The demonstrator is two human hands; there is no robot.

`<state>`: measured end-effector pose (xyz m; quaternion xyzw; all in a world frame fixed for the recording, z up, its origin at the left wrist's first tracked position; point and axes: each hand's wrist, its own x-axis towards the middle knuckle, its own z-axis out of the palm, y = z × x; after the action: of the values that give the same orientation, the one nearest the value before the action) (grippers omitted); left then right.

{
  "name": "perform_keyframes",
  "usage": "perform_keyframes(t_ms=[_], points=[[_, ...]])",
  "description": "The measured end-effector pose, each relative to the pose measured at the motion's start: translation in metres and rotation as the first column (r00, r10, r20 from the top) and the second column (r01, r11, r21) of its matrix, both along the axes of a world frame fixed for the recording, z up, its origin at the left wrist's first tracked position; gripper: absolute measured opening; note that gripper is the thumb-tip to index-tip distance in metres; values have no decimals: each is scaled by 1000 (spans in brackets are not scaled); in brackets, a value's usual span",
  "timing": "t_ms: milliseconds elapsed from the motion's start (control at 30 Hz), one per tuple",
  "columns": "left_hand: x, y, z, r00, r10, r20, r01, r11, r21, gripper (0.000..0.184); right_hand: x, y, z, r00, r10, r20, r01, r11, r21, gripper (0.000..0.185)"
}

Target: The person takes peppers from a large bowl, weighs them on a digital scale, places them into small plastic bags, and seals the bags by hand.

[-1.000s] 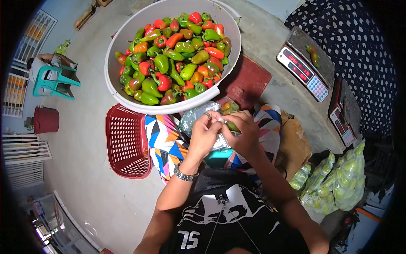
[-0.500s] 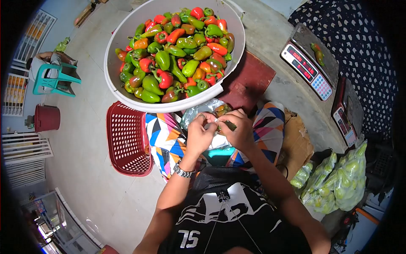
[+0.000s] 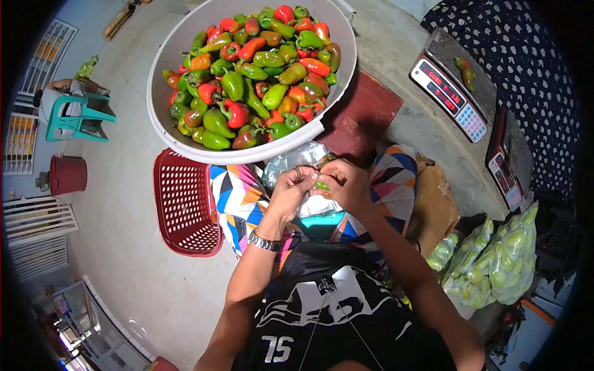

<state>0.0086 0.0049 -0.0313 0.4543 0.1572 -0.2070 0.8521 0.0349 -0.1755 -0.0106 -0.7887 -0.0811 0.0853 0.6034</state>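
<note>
Above my lap, my left hand [image 3: 293, 191] and my right hand [image 3: 348, 187] meet with fingertips pinched close together. Both are closed on the gathered film of a clear plastic bag [image 3: 291, 162]. Green and brownish peppers show through the plastic around my fingers. The exact pinch point is partly hidden by the fingers. Just beyond the hands stands a large white tub [image 3: 162, 123] heaped with red, green and orange peppers [image 3: 253, 74]. A teal surface [image 3: 320, 226] shows below the bag, between my legs.
A red perforated basket [image 3: 185, 204] sits left of my legs. At right, a digital scale [image 3: 447, 93] carries a pepper, with a second scale [image 3: 506, 179] nearby. Bags of green produce [image 3: 495, 266] and cardboard [image 3: 436, 201] lie at right. A person sits on a teal chair [image 3: 80, 117].
My hands have shifted slightly and turned at the bag's gathered plastic; more green pepper shows between them now. The view has moved a little. The tub and scales stay put.
</note>
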Motion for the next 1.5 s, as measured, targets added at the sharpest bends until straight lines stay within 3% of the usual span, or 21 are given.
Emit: perform_keyframes(t_ms=[267,367,467,633,867,933,1133,1233,1333,1500], points=[[-4,1,1,997,42,-71,-48,996,-81,11,-1,-3,-9,894,109,434,-57,990,-132,18],[-3,2,2,997,50,-62,-53,998,-46,12,-2,-5,1,796,242,555,-98,956,-277,24],[-3,0,1,995,78,-61,-78,997,-1,13,-7,-8,-6,849,257,462,-99,935,-340,28],[-1,-2,11,996,74,-57,-71,996,61,13,-11,-3,-17,851,188,490,-39,954,-299,22],[-3,4,8,996,-62,56,39,939,341,15,-7,-5,-28,858,245,452,-104,944,-314,17],[0,2,15,996,-83,40,61,914,401,16,-5,-4,-21,800,277,532,-106,938,-329,21],[7,2,9,965,24,-262,3,995,103,18,-10,-4,-32,769,264,582,-54,934,-352,30],[12,10,6,951,-76,-299,62,996,-57,16,-9,-4,-38,725,279,629,-27,925,-380,31],[15,15,-5,897,-121,-424,78,990,-116,12,-7,-6,-38,651,348,674,-15,894,-447,32],[17,18,-15,892,-111,-438,70,992,-108,10,-4,-8,-32,568,397,721,14,871,-490,28]])
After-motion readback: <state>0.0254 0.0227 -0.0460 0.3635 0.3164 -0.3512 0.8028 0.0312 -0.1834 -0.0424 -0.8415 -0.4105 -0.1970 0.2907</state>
